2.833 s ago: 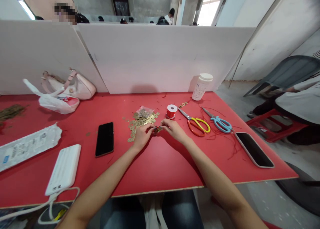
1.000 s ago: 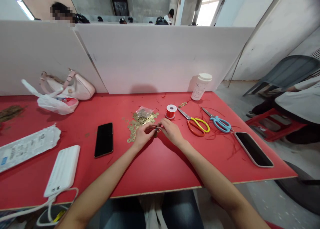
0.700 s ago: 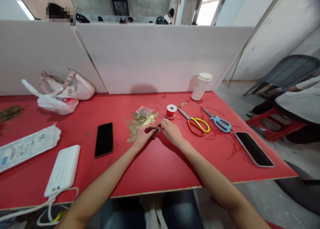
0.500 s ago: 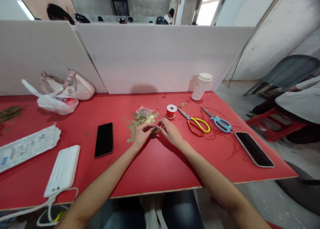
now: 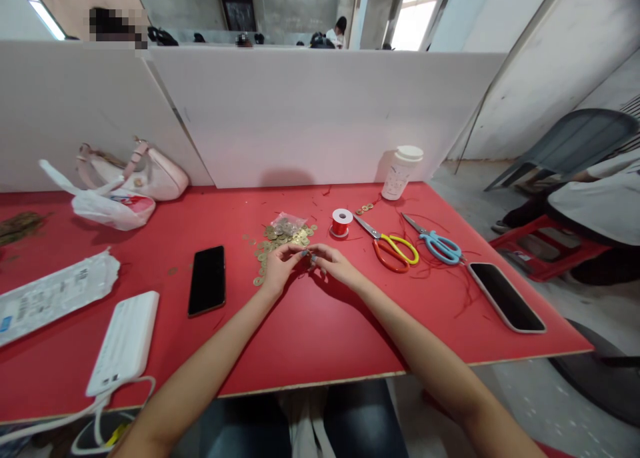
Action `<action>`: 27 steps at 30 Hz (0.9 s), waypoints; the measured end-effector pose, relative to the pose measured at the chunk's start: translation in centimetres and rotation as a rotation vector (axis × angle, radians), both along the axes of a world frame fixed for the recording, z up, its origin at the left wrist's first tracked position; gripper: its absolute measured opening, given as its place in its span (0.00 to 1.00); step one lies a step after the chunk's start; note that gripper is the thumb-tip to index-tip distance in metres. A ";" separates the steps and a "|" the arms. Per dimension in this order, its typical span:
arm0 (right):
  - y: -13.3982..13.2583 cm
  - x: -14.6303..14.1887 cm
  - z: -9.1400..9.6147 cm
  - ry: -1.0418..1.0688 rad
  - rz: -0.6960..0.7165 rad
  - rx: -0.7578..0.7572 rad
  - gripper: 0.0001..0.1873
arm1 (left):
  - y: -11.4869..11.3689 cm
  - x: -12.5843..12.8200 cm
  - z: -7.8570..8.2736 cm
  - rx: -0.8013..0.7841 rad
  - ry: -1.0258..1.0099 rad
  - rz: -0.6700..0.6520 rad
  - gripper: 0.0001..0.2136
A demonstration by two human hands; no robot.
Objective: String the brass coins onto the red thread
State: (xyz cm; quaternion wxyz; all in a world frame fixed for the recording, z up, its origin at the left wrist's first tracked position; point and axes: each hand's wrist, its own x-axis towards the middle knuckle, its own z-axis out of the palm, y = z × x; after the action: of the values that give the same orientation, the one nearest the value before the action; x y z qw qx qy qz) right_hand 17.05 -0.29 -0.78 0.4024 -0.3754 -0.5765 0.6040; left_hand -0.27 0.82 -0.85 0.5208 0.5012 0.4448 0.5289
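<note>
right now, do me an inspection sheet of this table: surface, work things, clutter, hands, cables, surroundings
Surface: flat red table
Work things: coin pile by left hand; red thread spool; yellow-and-red scissors; blue scissors
Clutter: black phone, second phone, power bank, plastic wrapper, pink handbag, lidded cup
Hands: left hand and right hand, fingers close together; anything held too small to tell
Cables: white cable at power bank, running past near edge
Surroundings: white partition behind; person and grey chair at right

Red desk carries: lidded cup, far right corner; pale-rimmed phone, right edge; inward from it, blue-handled scissors, red-and-yellow scissors, spool, coins (loosely heaped); power bank, near edge.
</note>
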 end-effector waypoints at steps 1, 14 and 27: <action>0.0 0.0 0.0 -0.008 0.004 0.017 0.16 | 0.0 0.0 0.0 0.017 0.007 0.008 0.12; -1.3 0.0 1.3 -0.667 -0.198 0.613 0.20 | -0.2 0.0 0.3 0.006 -0.002 0.028 0.14; -0.2 0.6 2.1 0.022 -0.228 0.213 0.11 | -0.7 0.2 1.0 -0.038 -0.052 -0.047 0.15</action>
State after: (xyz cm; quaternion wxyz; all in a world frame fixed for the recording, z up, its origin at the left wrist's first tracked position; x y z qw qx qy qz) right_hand 17.68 -0.47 1.30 0.5124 -0.3870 -0.5864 0.4938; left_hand -0.04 0.12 0.11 0.5540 0.4878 0.4292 0.5205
